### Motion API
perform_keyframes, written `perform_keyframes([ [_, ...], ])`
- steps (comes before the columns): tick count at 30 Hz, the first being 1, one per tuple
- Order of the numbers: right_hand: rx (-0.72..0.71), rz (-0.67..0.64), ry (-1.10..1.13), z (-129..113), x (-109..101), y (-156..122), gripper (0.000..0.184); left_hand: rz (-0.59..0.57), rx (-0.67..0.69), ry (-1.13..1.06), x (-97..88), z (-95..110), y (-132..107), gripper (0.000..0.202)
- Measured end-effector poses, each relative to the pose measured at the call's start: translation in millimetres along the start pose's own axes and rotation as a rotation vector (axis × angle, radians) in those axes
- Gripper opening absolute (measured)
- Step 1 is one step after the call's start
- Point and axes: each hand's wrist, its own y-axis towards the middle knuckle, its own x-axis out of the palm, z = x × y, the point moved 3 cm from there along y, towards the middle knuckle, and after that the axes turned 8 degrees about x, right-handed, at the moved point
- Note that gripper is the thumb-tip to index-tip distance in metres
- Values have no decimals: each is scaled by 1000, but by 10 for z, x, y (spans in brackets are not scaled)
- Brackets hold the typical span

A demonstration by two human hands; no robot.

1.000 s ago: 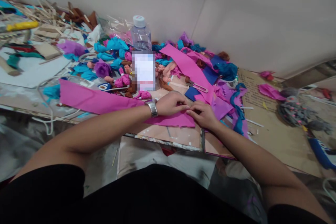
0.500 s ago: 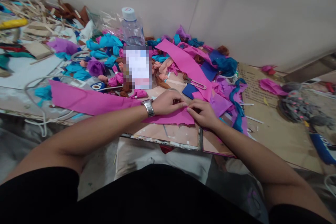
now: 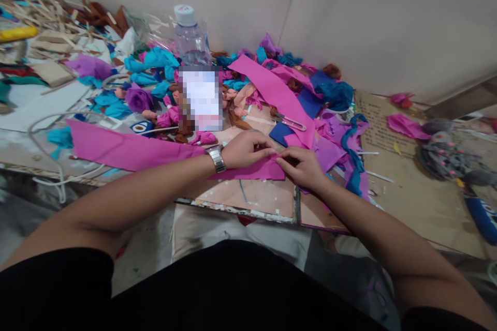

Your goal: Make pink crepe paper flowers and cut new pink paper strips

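A long pink crepe paper strip (image 3: 128,149) lies across a low board (image 3: 256,200), running from the left to the middle. My left hand (image 3: 246,148), with a metal watch at the wrist, rests on the strip's right end with its fingers curled and pinching the paper's top edge. My right hand (image 3: 303,165) meets it from the right and pinches the same end of the strip. The fingertips of both hands almost touch.
A clear plastic bottle (image 3: 190,41) stands behind a heap of blue, purple and pink paper pieces and small paper roses (image 3: 137,99). Scissors (image 3: 289,122) lie on another pink strip. Wooden sticks (image 3: 58,15) pile up at the far left; a wall stands behind.
Both hands stay on the strip's right end, fingers working slightly. The view has shifted a little, so the strip and bottle sit further left and higher.
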Motion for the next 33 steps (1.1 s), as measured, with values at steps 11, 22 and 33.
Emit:
perform_keyframes([
  [11,144,106,66,-2,11,3,20,-13,-107,-23,-90,5,-5,31],
  [22,158,188,153,-6,5,4,23,5,-101,-164,-87,-57,2,32],
  [33,85,193,123,-12,2,-28,18,-13,-91,-251,-48,-79,29,33],
])
